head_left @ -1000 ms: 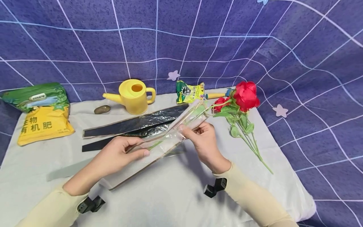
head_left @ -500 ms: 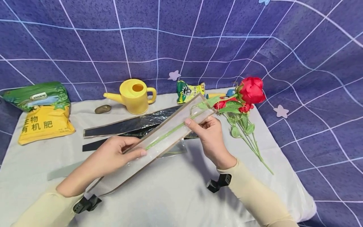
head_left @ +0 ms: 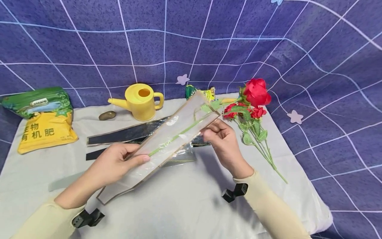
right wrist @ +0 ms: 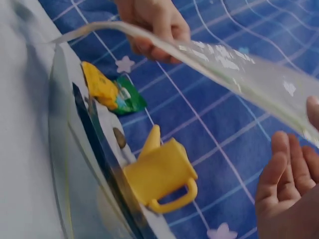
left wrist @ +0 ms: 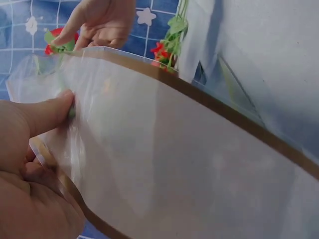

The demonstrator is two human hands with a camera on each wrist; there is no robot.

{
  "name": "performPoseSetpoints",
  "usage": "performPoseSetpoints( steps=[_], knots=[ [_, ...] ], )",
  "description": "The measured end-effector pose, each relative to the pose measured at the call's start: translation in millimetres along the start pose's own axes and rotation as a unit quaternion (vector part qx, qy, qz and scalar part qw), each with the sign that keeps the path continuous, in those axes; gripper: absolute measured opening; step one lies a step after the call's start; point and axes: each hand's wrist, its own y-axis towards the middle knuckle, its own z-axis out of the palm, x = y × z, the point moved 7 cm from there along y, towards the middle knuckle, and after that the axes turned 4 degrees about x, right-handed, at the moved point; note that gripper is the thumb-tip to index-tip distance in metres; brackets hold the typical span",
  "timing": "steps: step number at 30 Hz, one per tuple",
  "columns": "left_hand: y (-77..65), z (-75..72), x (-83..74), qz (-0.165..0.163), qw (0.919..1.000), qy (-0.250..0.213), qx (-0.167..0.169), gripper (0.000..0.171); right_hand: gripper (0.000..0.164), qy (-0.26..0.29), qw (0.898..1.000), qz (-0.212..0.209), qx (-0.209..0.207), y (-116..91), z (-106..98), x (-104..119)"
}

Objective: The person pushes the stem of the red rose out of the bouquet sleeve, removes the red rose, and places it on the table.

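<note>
A clear flower sleeve with brown borders slants up to the right, a long green stem inside it. A red rose shows beyond its upper end. My left hand grips the sleeve and stem midway, thumb on top and fingers beneath. At the sleeve's upper right edge is my right hand, fingers loosely bent under the film and thumb apart from them. More red roses with green stems lie just to the right.
Black wrapping sleeves lie behind the left hand. Farther back stand a yellow watering can, a brown stone and a small green-yellow packet. A green and yellow fertilizer bag is at left, by the blue backdrop.
The sleeve has flattened out and turned face up, showing the stem inside. My right thumb has slid from the film's face to its edge, moving slightly right and down. My left hand keeps its hold.
</note>
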Motion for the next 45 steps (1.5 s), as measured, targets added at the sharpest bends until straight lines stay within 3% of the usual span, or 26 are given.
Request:
performPoseSetpoints(
  steps=[3,11,18,24,29,35,41,45],
  knots=[
    [-2.2,-3.0,2.3,-0.006,1.0000,-0.005,-0.002,0.033,0.029,0.072,0.997,-0.013,-0.013,2.7,-13.7,2.5],
    [-6.1,0.4,9.8,-0.022,0.9992,-0.032,0.012,0.031,0.014,0.174,0.975,-0.046,-0.133,12.4,-47.3,6.8],
    [-7.5,6.4,10.8,-0.030,0.9978,-0.046,0.037,0.033,0.030,0.235,0.960,-0.029,-0.148,14.0,-47.2,3.7],
    [-8.9,7.0,12.8,-0.032,0.9975,-0.036,0.052,0.033,0.020,0.242,0.959,-0.045,-0.139,12.3,-46.9,4.6],
    [-10.2,8.6,10.1,-0.001,0.9969,-0.019,0.076,0.025,0.016,0.249,0.953,-0.044,-0.167,11.1,-56.1,5.6],
    [-14.1,4.7,6.4,0.006,0.9944,0.017,0.104,0.007,0.016,0.264,0.946,-0.034,-0.185,7.5,-75.5,10.3],
    [-22.2,6.4,2.5,0.024,0.9873,0.018,0.156,0.019,0.014,0.281,0.941,-0.039,-0.184,-0.6,-103.0,24.5],
    [-29.8,17.3,6.6,0.038,0.9792,0.006,0.199,0.021,0.014,0.265,0.947,-0.039,-0.179,-7.8,-124.4,37.7]
  ],
)
